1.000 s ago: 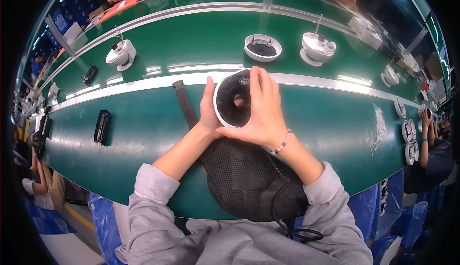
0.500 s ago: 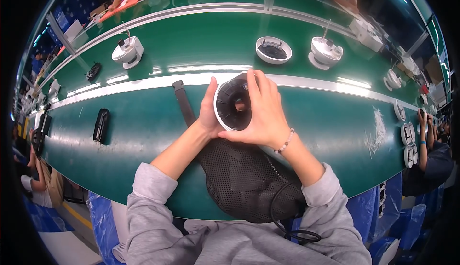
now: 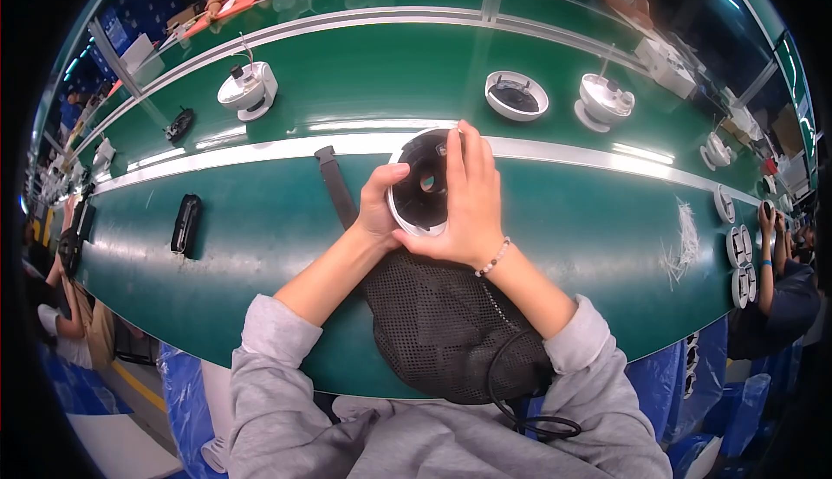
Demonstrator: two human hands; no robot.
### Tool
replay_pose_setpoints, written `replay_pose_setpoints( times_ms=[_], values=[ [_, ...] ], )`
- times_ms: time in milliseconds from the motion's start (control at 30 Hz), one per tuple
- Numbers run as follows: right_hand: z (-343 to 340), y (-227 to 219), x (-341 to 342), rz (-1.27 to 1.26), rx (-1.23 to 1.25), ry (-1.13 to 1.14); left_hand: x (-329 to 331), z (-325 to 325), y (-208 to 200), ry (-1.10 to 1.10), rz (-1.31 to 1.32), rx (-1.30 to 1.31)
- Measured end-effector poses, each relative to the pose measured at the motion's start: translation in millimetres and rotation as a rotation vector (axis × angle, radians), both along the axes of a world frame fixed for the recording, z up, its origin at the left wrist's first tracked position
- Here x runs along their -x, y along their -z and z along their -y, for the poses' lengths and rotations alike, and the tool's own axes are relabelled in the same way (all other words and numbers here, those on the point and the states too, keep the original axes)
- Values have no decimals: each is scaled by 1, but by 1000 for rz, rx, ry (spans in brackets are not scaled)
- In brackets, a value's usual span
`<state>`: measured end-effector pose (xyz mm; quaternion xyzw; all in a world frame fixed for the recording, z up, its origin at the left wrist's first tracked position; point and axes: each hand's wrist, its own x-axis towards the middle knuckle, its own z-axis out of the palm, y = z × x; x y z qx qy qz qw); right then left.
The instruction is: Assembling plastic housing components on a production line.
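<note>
Both my hands hold a round housing (image 3: 422, 200) with a white outer rim and a black inside that has a hole in its middle. It is raised over the near table, tilted with its black side up. My left hand (image 3: 376, 206) grips the left rim, the thumb bent over the edge. My right hand (image 3: 472, 193) lies over the right part, fingers stretched along it and thumb at the lower rim. Below my wrists, a black mesh bag (image 3: 442, 327) lies at the table edge against me. A black strap with a buckle (image 3: 333, 180) runs out from under my left forearm.
Beyond a metal rail, a green belt (image 3: 381, 76) carries white fan-like bases (image 3: 247, 91) (image 3: 604, 100) and a white bowl-shaped part (image 3: 517, 98). A black case (image 3: 185, 226) lies left, white ties (image 3: 685, 241) right, near white round parts (image 3: 739, 288). People sit at both sides.
The parts on the far belt have shifted right. My left thumb has moved from upright beside the rim to over its edge. My right hand has slid slightly left with the housing.
</note>
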<state>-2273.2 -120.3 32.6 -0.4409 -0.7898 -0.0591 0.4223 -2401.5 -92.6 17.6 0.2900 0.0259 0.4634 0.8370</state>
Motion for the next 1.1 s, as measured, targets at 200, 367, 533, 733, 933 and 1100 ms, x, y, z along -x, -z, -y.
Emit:
replay_pose_setpoints(
  times_ms=[200,367,533,733,933,1100],
  values=[
    [-3,18,8,-28,64,-20,10,-26,-16,-149,-274,173],
    [-18,43,16,-57,50,-38,36,-97,0,-429,-387,269],
    [-23,54,17,-89,217,54,31,-165,26,-639,-518,275],
    [-24,67,27,28,201,32,56,-174,39,-831,-833,207],
    [-32,54,18,-8,141,49,153,-66,-7,-1468,-1191,-669],
    [-29,77,41,-102,357,-47,302,170,25,-1791,-1355,-734]
  ],
)
